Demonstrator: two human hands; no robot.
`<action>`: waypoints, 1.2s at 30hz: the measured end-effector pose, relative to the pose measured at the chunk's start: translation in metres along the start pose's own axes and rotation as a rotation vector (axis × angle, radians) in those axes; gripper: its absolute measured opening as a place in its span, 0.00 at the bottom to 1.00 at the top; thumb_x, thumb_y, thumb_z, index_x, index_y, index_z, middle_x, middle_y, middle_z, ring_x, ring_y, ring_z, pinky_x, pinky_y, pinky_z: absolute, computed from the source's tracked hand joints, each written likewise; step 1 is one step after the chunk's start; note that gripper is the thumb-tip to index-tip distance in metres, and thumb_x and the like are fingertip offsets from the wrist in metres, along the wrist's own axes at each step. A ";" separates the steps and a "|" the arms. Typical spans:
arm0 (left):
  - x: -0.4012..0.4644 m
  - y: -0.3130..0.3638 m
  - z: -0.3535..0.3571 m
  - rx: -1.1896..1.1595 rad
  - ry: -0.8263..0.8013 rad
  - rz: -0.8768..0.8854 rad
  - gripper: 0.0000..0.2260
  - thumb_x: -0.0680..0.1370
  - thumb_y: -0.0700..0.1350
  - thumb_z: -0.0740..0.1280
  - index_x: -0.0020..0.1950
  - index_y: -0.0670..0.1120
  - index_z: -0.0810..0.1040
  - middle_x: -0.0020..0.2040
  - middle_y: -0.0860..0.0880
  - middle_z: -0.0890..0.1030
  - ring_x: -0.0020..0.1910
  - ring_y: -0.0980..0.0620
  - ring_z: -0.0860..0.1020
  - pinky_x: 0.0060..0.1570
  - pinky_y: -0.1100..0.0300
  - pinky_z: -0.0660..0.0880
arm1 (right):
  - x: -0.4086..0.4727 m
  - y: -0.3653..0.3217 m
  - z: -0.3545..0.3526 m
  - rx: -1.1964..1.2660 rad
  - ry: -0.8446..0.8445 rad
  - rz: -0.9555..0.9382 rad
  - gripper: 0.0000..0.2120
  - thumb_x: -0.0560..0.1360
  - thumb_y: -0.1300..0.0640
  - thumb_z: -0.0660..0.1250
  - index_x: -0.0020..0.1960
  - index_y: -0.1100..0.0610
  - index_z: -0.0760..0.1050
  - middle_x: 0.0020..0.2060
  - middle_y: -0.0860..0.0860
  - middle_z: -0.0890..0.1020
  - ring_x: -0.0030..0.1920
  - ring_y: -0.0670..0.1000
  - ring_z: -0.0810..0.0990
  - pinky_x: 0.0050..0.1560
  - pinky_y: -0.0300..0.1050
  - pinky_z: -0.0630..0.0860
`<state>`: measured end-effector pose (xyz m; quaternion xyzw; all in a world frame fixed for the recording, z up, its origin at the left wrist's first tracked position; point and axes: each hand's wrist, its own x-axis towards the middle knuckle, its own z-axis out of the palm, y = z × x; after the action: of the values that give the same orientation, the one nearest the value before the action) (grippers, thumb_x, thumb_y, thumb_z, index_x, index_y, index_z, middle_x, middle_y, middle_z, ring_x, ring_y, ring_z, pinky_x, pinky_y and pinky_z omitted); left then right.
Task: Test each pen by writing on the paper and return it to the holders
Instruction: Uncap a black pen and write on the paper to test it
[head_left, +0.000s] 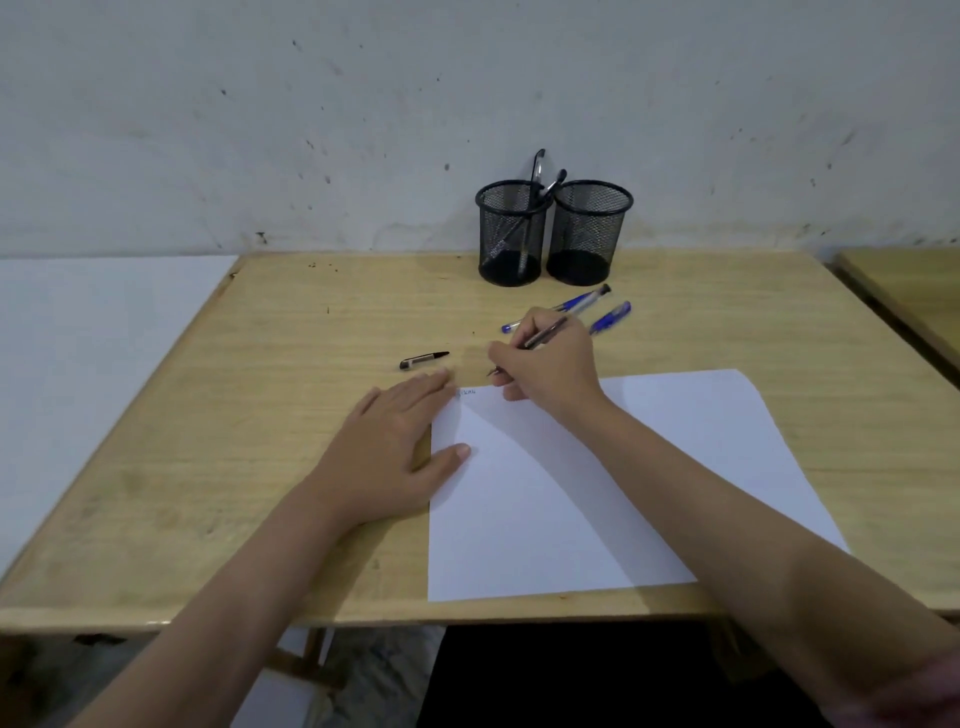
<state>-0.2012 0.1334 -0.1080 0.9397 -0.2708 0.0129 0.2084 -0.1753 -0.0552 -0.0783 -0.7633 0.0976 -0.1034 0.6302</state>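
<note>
A white sheet of paper (597, 483) lies on the wooden table (260, 415), with a short scribble near its top left corner. My right hand (550, 364) grips a dark pen (540, 338), its tip just above the paper's top edge. My left hand (395, 452) lies flat, fingers and thumb pressing the paper's left edge. A black pen cap (423, 359) lies on the table beyond my left hand. Two blue pens (574, 304) (610, 317) lie behind my right hand. Two black mesh holders stand at the back: the left holder (511, 234) has pens in it, the right holder (589, 234) looks empty.
A stained grey wall rises right behind the holders. A white surface (93, 364) adjoins the table on the left, and another wooden table (914, 291) stands at the right. The table's front edge runs just below the paper.
</note>
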 end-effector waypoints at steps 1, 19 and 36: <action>0.000 0.001 0.001 0.003 -0.001 -0.003 0.34 0.70 0.67 0.50 0.74 0.54 0.58 0.75 0.60 0.56 0.74 0.61 0.52 0.73 0.49 0.51 | 0.000 0.002 0.002 0.010 0.005 -0.022 0.14 0.68 0.68 0.70 0.32 0.58 0.67 0.28 0.60 0.75 0.27 0.56 0.82 0.25 0.46 0.76; -0.009 0.008 0.001 0.038 0.082 -0.095 0.37 0.70 0.67 0.52 0.73 0.48 0.61 0.75 0.52 0.59 0.74 0.56 0.55 0.71 0.47 0.61 | -0.001 0.013 0.005 -0.033 -0.097 -0.107 0.15 0.71 0.65 0.69 0.32 0.57 0.65 0.27 0.60 0.75 0.28 0.53 0.83 0.23 0.39 0.73; -0.009 0.008 0.000 0.040 0.095 -0.078 0.36 0.70 0.66 0.53 0.72 0.47 0.63 0.75 0.51 0.61 0.74 0.54 0.58 0.70 0.47 0.63 | 0.001 0.016 0.006 -0.020 -0.056 -0.091 0.15 0.68 0.68 0.67 0.30 0.56 0.65 0.24 0.60 0.75 0.26 0.55 0.81 0.24 0.40 0.74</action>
<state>-0.2127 0.1317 -0.1066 0.9519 -0.2236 0.0550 0.2024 -0.1734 -0.0530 -0.0948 -0.7758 0.0459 -0.1096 0.6197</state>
